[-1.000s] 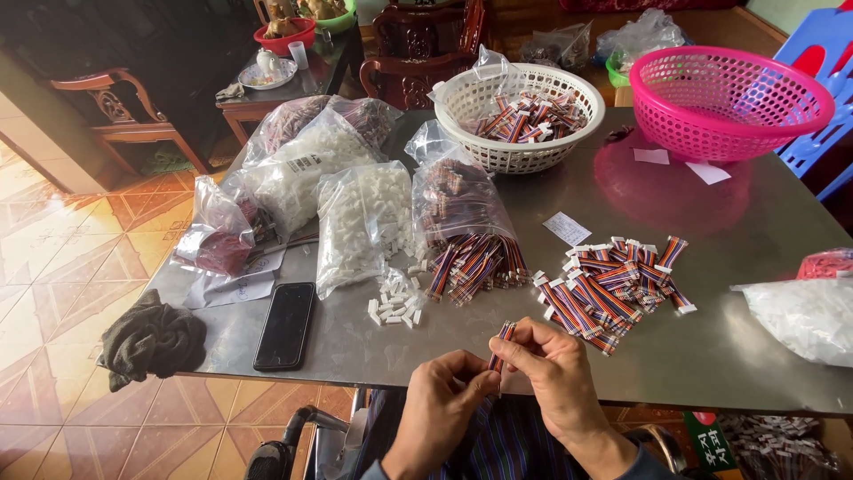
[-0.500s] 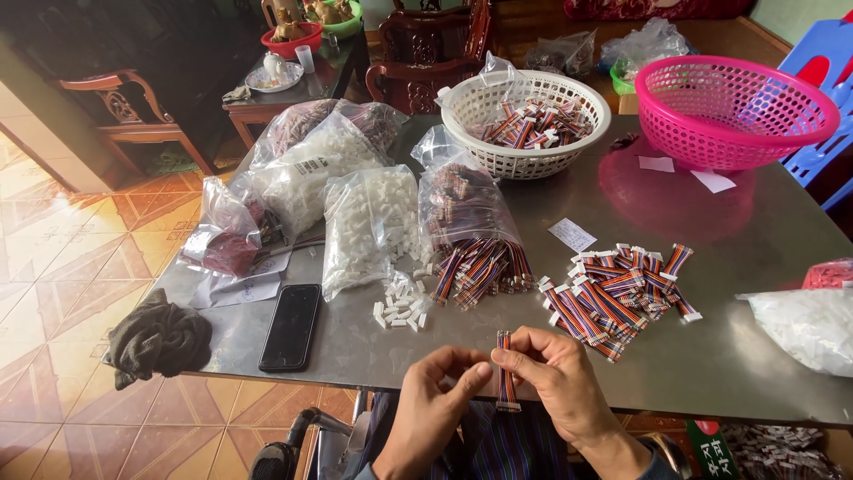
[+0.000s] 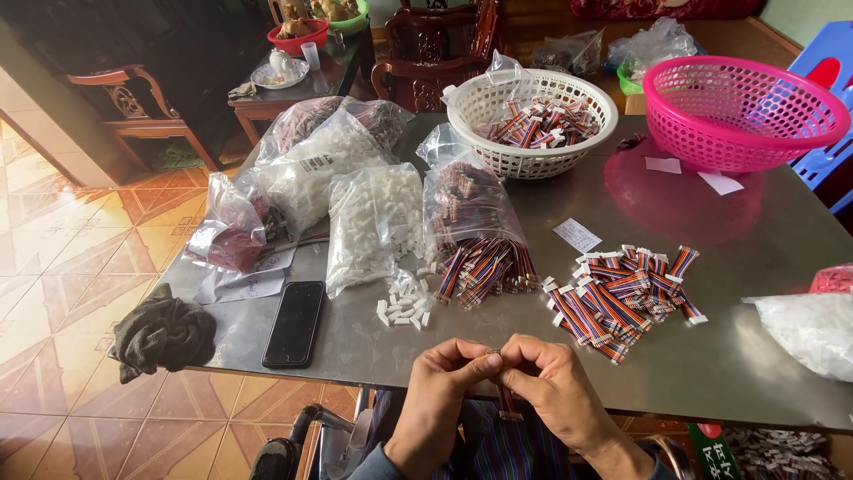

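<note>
- Hands first, seen from the head camera: we see our left hand (image 3: 442,391) and right hand (image 3: 551,382) meeting at the near edge of the metal table (image 3: 737,373), fingertips pressed together.
- Both hands are pinched shut on a short striped ribbon cable (image 3: 506,402), which hangs down between them just off the table edge, above our lap; the upper end is hidden by the fingers.
- Just beyond the right hand lies a loose pile of finished cables (image 3: 622,293) with white ends.
- Beyond the left hand we find a small scatter of white connectors (image 3: 404,302), spilled from a clear bag of connectors (image 3: 369,222).
- Beside that bag, an open bag of striped cables (image 3: 475,231) fans its contents onto the table.
- A black phone (image 3: 295,322) lies face up to the left, with a dark cloth (image 3: 164,333) at the table corner.
- Farther back stand a white basket (image 3: 462,111) holding more cables and a pink basket (image 3: 742,116), well apart from our hands.
</note>
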